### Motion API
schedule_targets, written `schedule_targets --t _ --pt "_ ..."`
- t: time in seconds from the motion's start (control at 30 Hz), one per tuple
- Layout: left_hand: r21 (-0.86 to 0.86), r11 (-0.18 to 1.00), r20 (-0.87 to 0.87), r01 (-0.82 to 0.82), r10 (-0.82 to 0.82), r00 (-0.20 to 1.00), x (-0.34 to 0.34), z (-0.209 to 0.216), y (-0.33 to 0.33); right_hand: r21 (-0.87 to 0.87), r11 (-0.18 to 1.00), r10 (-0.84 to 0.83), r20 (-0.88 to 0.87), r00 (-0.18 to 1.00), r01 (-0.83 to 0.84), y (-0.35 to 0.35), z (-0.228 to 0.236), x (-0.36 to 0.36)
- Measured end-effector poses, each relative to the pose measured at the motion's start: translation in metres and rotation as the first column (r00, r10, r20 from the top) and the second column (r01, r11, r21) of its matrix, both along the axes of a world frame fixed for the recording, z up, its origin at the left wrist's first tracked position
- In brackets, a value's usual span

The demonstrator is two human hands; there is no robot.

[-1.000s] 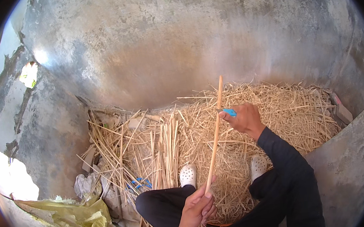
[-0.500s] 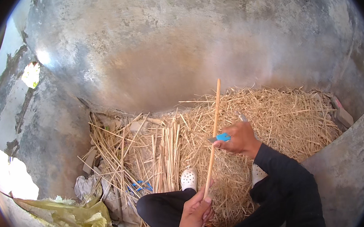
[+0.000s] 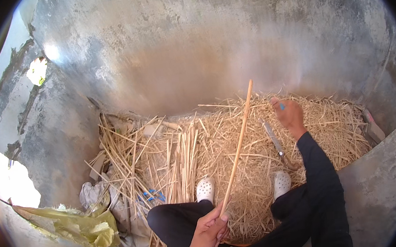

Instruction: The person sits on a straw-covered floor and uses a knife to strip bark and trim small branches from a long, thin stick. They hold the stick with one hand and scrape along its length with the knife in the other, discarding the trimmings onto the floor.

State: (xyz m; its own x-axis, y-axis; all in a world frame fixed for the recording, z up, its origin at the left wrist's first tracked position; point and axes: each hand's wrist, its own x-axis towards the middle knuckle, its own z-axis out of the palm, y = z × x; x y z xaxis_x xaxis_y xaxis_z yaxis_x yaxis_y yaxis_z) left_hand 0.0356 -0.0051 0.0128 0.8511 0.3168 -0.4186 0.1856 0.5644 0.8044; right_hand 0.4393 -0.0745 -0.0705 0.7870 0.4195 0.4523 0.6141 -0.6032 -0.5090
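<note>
Gripped near its lower end by my left hand (image 3: 210,230), a long pale bamboo strip (image 3: 239,150) slants up and away to the right. My right hand (image 3: 290,117) is closed around a small blue-handled cutter (image 3: 282,106), apart from the strip and beyond it on the right. Only a bit of the cutter's blue shows; its blade cannot be made out. Below my right hand, a knife (image 3: 275,140) with a long metal blade and a curved brown handle lies on the heap of shavings (image 3: 328,131).
Split strips (image 3: 187,157) lie in a bundle left of centre, with looser ones further left. Around my white clogs (image 3: 205,189) lie shavings. A concrete wall (image 3: 210,47) rises behind. A yellowish sack (image 3: 75,226) and crumpled grey cloth (image 3: 91,195) lie at the left.
My right hand has moved up and right with the cutter, away from the bamboo strip. The knife on the shavings is now uncovered. My left hand keeps its hold, and the strip leans slightly further right.
</note>
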Motion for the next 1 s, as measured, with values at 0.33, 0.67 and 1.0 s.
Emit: schedule_targets --t 0.33,0.67,1.0 --pt "0.198 0.978 0.054 -0.062 0.052 0.997 0.012 0.005 -0.001 0.006 0.855 0.502 0.248 0.829 -0.519 0.019 0.035 -0.134" --pt "0.357 0.933 -0.038 -0.038 0.055 0.998 0.012 0.007 -0.003 -0.008 0.872 0.485 0.154 0.861 -0.49 0.022 0.032 -0.107" --pt "0.267 0.963 -0.018 -0.046 0.052 0.998 0.004 0.002 -0.004 -0.073 0.913 0.405 0.044 0.913 -0.401 0.025 0.035 -0.094"
